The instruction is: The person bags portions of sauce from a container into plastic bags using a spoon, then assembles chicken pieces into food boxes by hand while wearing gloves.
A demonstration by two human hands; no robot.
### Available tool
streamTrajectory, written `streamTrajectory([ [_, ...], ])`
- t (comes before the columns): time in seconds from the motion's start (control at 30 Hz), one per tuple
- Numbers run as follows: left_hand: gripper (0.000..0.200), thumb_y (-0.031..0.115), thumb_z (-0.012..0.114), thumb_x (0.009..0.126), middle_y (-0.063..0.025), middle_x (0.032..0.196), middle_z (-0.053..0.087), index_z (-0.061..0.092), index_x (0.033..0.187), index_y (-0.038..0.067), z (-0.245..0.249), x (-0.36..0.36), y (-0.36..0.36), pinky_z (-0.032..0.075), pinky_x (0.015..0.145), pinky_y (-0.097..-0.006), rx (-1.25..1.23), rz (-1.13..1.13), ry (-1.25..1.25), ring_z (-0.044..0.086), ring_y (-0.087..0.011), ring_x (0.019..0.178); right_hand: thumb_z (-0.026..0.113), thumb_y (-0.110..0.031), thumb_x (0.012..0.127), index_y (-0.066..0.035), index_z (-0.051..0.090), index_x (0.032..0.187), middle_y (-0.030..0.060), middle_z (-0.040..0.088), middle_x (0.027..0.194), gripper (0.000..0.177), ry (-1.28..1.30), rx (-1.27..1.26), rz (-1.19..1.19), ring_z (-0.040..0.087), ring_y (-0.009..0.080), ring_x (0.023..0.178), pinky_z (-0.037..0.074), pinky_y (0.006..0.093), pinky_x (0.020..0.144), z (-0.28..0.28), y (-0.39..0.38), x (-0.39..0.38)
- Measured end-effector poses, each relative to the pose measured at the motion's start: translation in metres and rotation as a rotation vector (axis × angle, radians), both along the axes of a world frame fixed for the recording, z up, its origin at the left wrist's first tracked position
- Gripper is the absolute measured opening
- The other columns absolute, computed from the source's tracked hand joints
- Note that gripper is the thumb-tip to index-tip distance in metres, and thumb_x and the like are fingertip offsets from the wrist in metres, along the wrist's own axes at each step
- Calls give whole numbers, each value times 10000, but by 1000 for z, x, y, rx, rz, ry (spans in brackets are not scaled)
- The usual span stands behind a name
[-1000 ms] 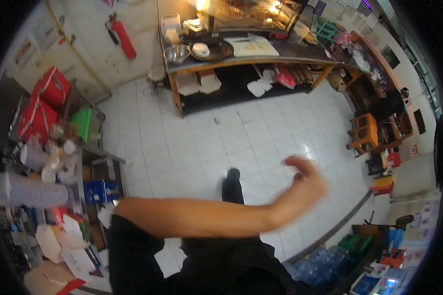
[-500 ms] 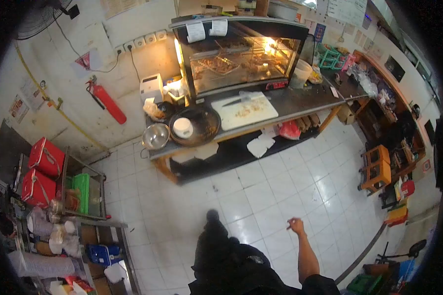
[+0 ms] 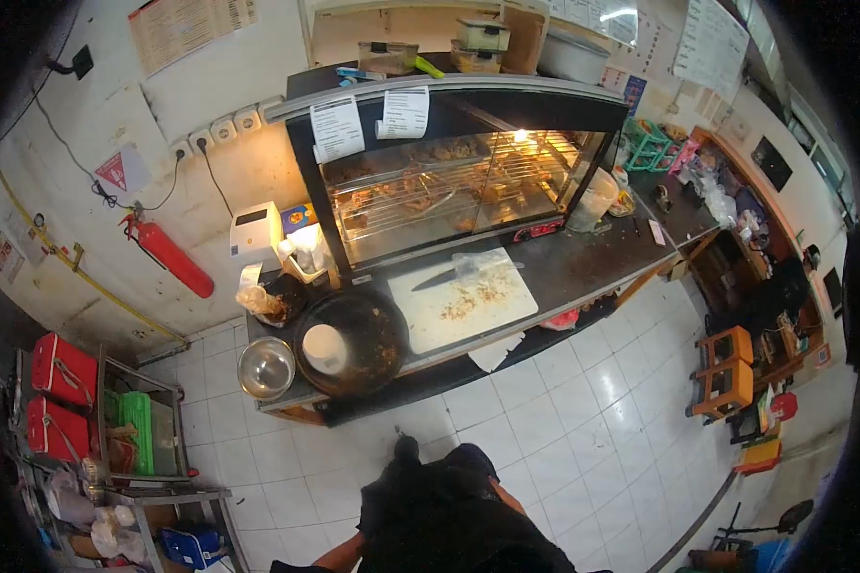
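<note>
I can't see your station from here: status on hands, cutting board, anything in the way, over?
Both hands out of view. Cutting board on counter, food scraps on it. Possibly in the way: knife lying on board, blade showing.

Warm lamp (image 3: pixel 521 137) lit inside display cabinet (image 3: pixel 459 107), worktop's (image 3: pixel 588 270) rear edge; floor (image 3: pixel 607 382) glare; fisheye bowing, black corners.

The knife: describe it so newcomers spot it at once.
Find the lit glass food warmer on the dark counter. On the white cutting board before it lies the knife, long, dark and pointed, unlike the food scraps and clear plastic nearby.
</note>
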State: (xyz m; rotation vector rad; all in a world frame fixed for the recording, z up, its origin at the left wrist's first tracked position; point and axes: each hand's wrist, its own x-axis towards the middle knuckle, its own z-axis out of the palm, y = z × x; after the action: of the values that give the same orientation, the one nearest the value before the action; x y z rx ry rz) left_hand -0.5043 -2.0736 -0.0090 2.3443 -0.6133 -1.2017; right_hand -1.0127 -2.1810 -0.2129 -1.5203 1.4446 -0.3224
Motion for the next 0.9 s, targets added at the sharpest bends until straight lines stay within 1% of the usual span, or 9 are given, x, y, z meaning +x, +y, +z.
streamTrajectory([
  [0.17,338,286,621,777,-109,1128,674,702,1068,135,-6,-53,-18,507,896,-450,42,97,10,634,-323,1052,603,-472,877,-128,540,1330,136,575,1276,572,-274,514,-229,567,264,1134,507,523,839,40,-86,-41],
  [0.27,333,288,623,778,-106,1128,674,703,1064,139,-15,-115,-10,506,899,-447,111,141,36,633,-322,1054,653,-411,853,-140,612,1239,108,658,1102,473,89,761,-245,629,209,1016,524,425,812,142,-155,-79],
  [0.4,326,291,626,779,-102,1130,674,705,1059,143,-18,-212,-2,505,903,-445,193,197,88,632,-320,1055,730,-311,761,-156,710,1076,92,721,833,351,355,-143,396,693,212,774,548,359,728,102,-207,-167],
  [0.53,319,294,629,781,-98,1131,674,707,1053,148,-12,-291,25,504,907,-442,256,316,148,630,-319,1057,793,-243,657,-154,730,986,135,715,837,346,362,255,303,690,283,799,543,392,743,144,-275,-171],
  [0.67,313,297,631,782,-94,1132,673,710,1048,153,0,-352,73,502,910,-439,256,465,178,629,-317,1058,758,-275,733,-110,708,1018,156,698,825,333,322,167,635,685,282,771,543,367,703,114,-317,-166],
  [0.7,311,298,632,782,-93,1132,673,710,1047,154,4,-372,90,502,911,-438,257,519,179,629,-317,1059,678,-297,830,-91,691,1056,142,691,820,306,251,-188,851,689,259,727,539,361,651,96,-317,-167],
  [0.73,310,299,633,783,-92,1132,673,711,1046,155,4,-391,106,501,912,-437,259,568,183,628,-316,1059,631,-334,876,-88,676,1094,130,692,888,332,194,502,253,689,240,736,538,360,656,130,-309,-122],
  [0.8,306,300,634,783,-90,1133,673,712,1043,158,-3,-417,119,501,914,-436,262,661,193,628,-315,1060,541,-396,944,-39,542,1304,197,624,1208,507,415,56,1062,603,312,1122,509,400,874,116,-308,-75],
  [0.9,301,303,636,784,-87,1134,673,713,1039,161,-21,-417,132,500,917,-434,253,798,208,627,-314,1061,560,-386,929,-49,518,1324,204,602,1233,521,411,191,999,593,326,1130,501,408,887,96,-303,-9],
])
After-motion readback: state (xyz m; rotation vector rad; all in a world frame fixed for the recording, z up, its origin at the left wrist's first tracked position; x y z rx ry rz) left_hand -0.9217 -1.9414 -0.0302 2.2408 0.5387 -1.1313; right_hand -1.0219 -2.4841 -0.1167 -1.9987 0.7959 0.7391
